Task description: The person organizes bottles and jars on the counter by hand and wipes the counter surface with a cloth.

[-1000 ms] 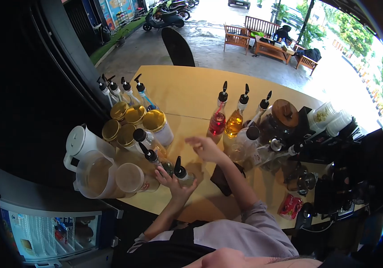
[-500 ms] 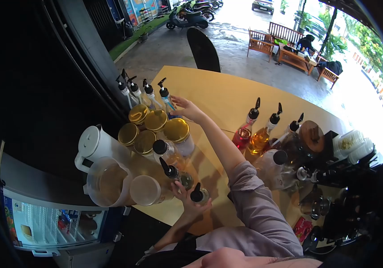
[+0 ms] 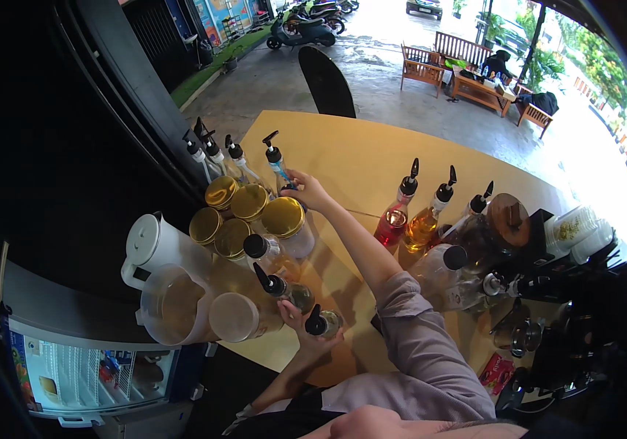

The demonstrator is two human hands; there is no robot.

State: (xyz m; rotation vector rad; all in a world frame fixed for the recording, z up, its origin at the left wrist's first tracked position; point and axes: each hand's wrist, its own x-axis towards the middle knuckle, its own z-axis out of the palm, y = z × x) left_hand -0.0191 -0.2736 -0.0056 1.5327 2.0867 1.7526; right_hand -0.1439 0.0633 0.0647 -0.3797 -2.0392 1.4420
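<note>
My right hand (image 3: pixel 308 190) is wrapped round a pump bottle with blue contents (image 3: pixel 279 167), behind the gold-lidded jars (image 3: pixel 283 216). Nearer my body, my left hand (image 3: pixel 313 335) grips a short clear bottle with a black pump top (image 3: pixel 326 322). Its fingers also touch a second black-topped bottle (image 3: pixel 299 295) just to the left. A clear bottle with a black cap (image 3: pixel 273 257) stands between that one and the jars.
At the left are a white jug (image 3: pixel 154 245), a clear pitcher (image 3: pixel 172 307) and a lidded tub (image 3: pixel 234 317). Red (image 3: pixel 391 225) and amber (image 3: pixel 421 228) syrup bottles stand at the right, near plastic cups (image 3: pixel 571 228). A person (image 3: pixel 498 64) sits outside.
My right hand has swung from the middle of the table to the back left and closed on the blue bottle, which has shifted slightly away from its neighbours. The head view has turned left.
</note>
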